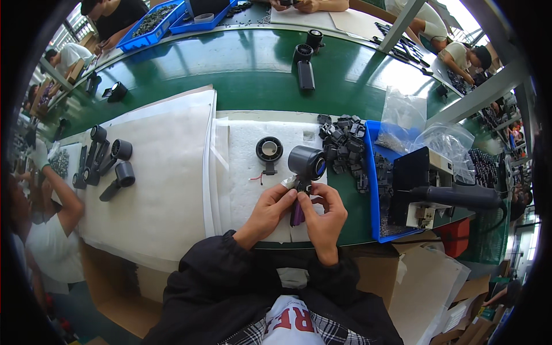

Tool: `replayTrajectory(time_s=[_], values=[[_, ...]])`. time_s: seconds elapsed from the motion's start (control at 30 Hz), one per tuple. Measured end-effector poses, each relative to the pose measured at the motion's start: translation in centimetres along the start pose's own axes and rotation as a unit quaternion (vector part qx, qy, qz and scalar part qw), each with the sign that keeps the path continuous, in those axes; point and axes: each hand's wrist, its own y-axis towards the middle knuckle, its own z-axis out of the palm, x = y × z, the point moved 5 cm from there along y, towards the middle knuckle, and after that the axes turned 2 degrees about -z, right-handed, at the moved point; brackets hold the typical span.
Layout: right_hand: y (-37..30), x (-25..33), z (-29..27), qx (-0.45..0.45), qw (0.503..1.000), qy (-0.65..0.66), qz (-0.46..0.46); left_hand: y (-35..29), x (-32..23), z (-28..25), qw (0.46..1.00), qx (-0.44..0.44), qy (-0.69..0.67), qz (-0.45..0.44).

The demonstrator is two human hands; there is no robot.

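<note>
Two hands, left hand and right hand, grip a grey handheld fan mid-assembly, fingers pinching its handle over the white-padded tabletop; seating the handle parts likely needs careful alignment.

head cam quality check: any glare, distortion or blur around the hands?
Head view: strong fisheye, the green conveyor belt bows and black vignette fills the corners; bright glare on the belt at upper right; both hands, left hand and right hand, and the dark handheld fan part are sharp and evenly lit; detail softens toward the rim.
</note>
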Motion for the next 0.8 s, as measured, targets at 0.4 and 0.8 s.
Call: replayTrajectory(time_s=[0.4,0.8], values=[[-0.5,0.0,-0.5,-0.026,0.997,0.070,0.009,-0.2,-0.7,0.6,0.990,0.031,0.126,0.060],[-0.4,-2.0,-0.5,0.035,0.987,0.149,0.042,-0.3,-0.6,0.1,0.980,0.038,0.175,0.083]])
